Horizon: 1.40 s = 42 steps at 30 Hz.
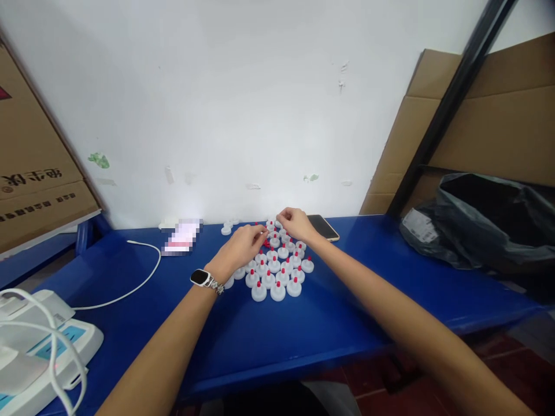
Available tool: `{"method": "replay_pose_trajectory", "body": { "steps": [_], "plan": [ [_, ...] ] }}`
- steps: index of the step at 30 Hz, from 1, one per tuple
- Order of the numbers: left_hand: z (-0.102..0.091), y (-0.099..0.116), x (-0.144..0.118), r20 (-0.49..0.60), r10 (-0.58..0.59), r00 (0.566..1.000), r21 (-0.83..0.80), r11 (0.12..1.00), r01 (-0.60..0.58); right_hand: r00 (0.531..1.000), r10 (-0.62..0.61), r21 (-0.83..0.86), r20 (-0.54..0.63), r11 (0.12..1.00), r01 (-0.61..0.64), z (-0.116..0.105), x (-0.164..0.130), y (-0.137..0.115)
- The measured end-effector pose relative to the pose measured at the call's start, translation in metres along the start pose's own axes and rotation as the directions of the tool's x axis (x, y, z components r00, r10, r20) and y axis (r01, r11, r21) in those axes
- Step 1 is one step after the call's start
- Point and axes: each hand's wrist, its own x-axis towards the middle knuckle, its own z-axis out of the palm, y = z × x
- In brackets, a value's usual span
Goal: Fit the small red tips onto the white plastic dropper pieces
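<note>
White caps (277, 268) with red tips are seen packed in rows on the blue table (347, 312), just left of a phone (323, 227); a cap is pinched at the cluster's far edge by each hand, left (240, 247) and right (295, 222).

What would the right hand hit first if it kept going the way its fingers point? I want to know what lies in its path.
The right hand points left over the white caps with red tips, toward the left hand's fingertips. It would probably meet those fingertips first, though depth is hard to judge.
</note>
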Motion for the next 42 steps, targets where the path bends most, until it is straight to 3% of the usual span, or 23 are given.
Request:
{"method": "replay_pose_trajectory", "body": {
  "steps": [4,10,15,18,21,25,29,33,36,42],
  "plan": [
    [0.000,-0.006,-0.001,-0.076,0.004,0.997,-0.007,1.000,-0.005,0.984,0.148,-0.308,0.096,0.945,-0.112,0.018,0.042,-0.005],
    [0.004,-0.014,-0.004,-0.079,-0.023,0.997,0.016,1.000,0.025,0.963,0.256,-0.393,0.081,0.896,-0.205,0.043,0.074,-0.006],
    [-0.003,-0.011,-0.006,-0.040,-0.036,0.999,0.102,0.994,0.040,0.980,0.195,-0.389,0.048,0.907,-0.161,0.037,0.072,-0.007],
    [-0.008,-0.008,0.003,0.041,0.003,0.999,0.149,0.989,-0.009,0.999,0.029,-0.319,-0.025,0.947,-0.036,0.022,0.057,-0.011],
    [-0.007,-0.008,0.018,0.129,0.028,0.991,0.182,0.982,-0.052,0.980,-0.140,-0.157,-0.140,0.981,0.117,0.007,0.029,-0.016],
    [0.003,-0.011,0.031,0.205,0.031,0.978,0.234,0.969,-0.080,0.982,-0.117,0.190,-0.152,0.971,0.145,-0.002,-0.009,-0.017],
    [0.012,-0.014,0.033,0.228,-0.008,0.974,0.225,0.973,-0.045,0.992,-0.039,0.481,-0.122,0.872,0.094,-0.001,-0.026,-0.008],
    [0.011,-0.014,0.029,0.211,0.011,0.977,0.197,0.979,-0.053,0.994,-0.037,0.528,-0.106,0.845,0.087,0.001,-0.034,-0.003],
    [0.002,-0.013,0.022,0.136,0.050,0.990,0.156,0.985,-0.071,0.994,-0.076,0.487,-0.077,0.867,0.104,0.001,-0.044,-0.007],
    [-0.013,-0.003,-0.004,-0.015,-0.006,1.000,-0.188,0.982,0.003,0.993,-0.117,0.483,0.000,0.870,0.103,0.007,-0.057,-0.017]
  ]
}}
